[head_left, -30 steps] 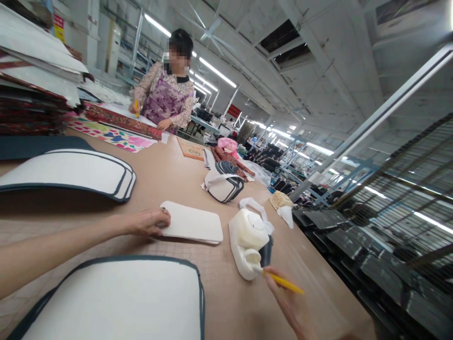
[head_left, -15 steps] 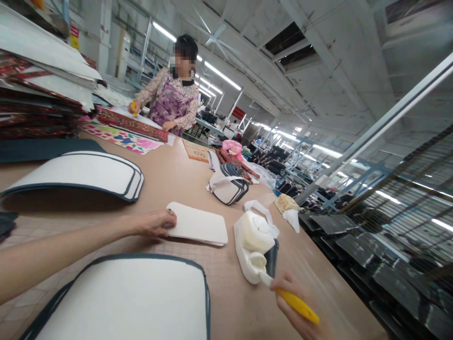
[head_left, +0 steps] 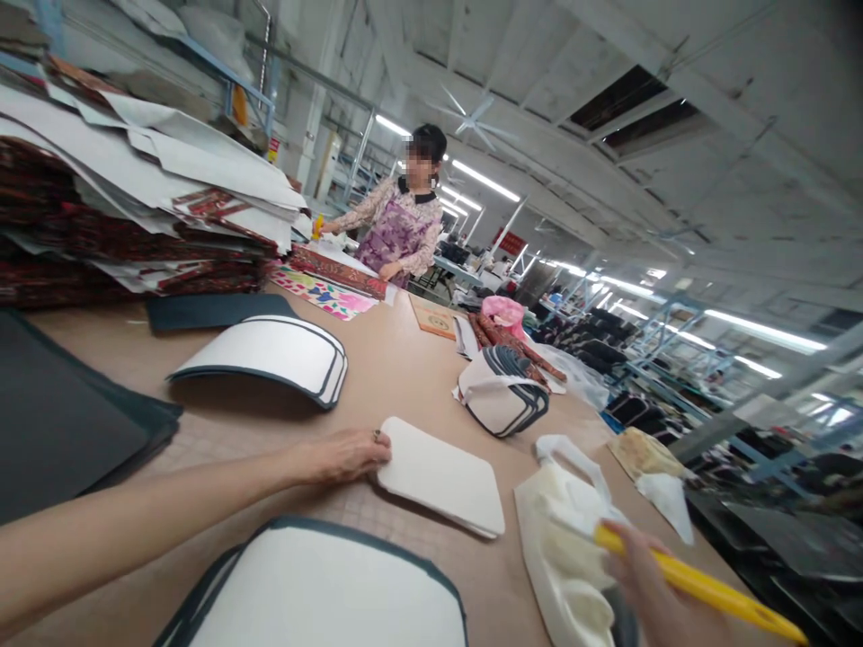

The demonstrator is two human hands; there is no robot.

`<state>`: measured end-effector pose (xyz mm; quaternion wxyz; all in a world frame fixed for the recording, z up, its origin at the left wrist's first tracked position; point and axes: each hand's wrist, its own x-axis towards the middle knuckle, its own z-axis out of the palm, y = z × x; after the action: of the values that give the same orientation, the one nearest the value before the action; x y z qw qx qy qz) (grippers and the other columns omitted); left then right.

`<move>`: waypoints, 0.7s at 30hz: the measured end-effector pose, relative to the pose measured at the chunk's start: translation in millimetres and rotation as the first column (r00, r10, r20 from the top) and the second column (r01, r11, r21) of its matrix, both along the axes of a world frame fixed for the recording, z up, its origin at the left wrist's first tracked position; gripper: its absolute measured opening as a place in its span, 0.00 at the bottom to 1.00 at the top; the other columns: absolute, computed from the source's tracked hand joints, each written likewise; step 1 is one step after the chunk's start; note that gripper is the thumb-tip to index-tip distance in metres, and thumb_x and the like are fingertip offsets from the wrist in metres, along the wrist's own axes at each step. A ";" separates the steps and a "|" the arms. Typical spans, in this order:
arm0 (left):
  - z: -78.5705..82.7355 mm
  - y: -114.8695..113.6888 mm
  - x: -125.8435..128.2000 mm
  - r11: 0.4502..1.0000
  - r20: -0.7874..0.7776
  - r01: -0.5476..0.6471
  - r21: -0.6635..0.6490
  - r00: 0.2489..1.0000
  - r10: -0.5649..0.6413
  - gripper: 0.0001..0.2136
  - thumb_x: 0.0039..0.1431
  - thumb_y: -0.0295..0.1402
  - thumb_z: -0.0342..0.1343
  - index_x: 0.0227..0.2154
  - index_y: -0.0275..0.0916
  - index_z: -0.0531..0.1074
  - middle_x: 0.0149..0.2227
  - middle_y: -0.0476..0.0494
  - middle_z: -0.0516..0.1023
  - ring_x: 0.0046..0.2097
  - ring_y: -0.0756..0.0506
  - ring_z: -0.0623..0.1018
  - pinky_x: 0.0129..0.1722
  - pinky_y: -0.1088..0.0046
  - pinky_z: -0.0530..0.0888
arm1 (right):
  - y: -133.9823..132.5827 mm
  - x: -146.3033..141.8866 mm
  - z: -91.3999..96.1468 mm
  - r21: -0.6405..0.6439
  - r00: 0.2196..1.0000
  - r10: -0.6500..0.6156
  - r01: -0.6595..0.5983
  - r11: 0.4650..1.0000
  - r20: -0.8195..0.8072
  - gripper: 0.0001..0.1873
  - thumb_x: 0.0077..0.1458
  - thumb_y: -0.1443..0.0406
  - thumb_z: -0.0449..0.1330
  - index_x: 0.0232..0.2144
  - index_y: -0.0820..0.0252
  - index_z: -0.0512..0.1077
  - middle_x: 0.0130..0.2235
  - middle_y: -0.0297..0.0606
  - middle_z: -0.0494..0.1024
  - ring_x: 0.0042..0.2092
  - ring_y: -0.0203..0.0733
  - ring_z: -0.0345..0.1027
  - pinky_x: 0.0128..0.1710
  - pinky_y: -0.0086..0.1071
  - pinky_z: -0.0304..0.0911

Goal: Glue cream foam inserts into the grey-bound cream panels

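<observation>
My left hand (head_left: pixel 345 455) reaches across the brown table (head_left: pixel 397 368) and grips the near edge of a small stack of white rounded panels (head_left: pixel 441 476). My right hand (head_left: pixel 651 589) is closed round a yellow-handled brush (head_left: pixel 701 589) held over a white glue pot (head_left: pixel 563 548) at the lower right. A large white panel with dark trim (head_left: pixel 330 593) lies right in front of me.
A curved stack of white dark-edged panels (head_left: pixel 270 355) sits mid-table, dark sheets (head_left: pixel 60 413) at left, and a tall pile of patterned sheets (head_left: pixel 128 216) behind. A bundle of trimmed pieces (head_left: pixel 502 395) lies further right. Another person (head_left: pixel 401 225) works at the far end.
The view has swung left and up, showing more of the left stacks. My right hand with the brush has drawn closer over the pot. My left hand stays on the panels.
</observation>
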<state>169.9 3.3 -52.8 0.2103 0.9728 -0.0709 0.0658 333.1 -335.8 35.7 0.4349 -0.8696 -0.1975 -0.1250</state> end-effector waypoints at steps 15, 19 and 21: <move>9.7 -16.6 6.5 0.977 -0.100 -0.074 0.200 0.990 0.096 0.11 0.54 0.38 0.57 0.37 0.37 0.68 0.40 0.37 0.73 0.40 0.39 0.74 0.39 0.64 0.73 | 229.4 21.8 -56.7 0.119 0.711 0.654 -0.649 0.752 -0.258 0.15 0.46 0.53 0.57 0.24 0.60 0.71 0.20 0.29 0.67 0.23 0.33 0.58 0.24 0.27 0.54; 6.1 -15.5 7.2 0.979 -0.116 -0.074 0.192 0.988 0.097 0.08 0.56 0.35 0.55 0.36 0.37 0.68 0.42 0.39 0.73 0.40 0.40 0.74 0.41 0.66 0.72 | 231.6 32.2 -61.5 0.068 0.709 0.651 -0.661 0.748 -0.272 0.14 0.45 0.54 0.56 0.22 0.59 0.70 0.21 0.30 0.68 0.25 0.34 0.61 0.26 0.28 0.56; 4.7 -14.0 7.7 0.979 -0.119 -0.066 0.195 0.989 0.090 0.07 0.55 0.33 0.55 0.36 0.37 0.68 0.42 0.39 0.73 0.41 0.40 0.74 0.41 0.66 0.72 | 218.0 44.0 -59.8 0.025 0.746 0.608 -0.626 0.780 -0.270 0.14 0.44 0.54 0.56 0.22 0.59 0.69 0.21 0.31 0.69 0.26 0.35 0.62 0.27 0.28 0.57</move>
<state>177.7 -10.6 -48.0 0.1177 0.9927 -0.0252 0.0048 377.1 -117.8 -24.2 0.4446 -0.7780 -0.4181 0.1492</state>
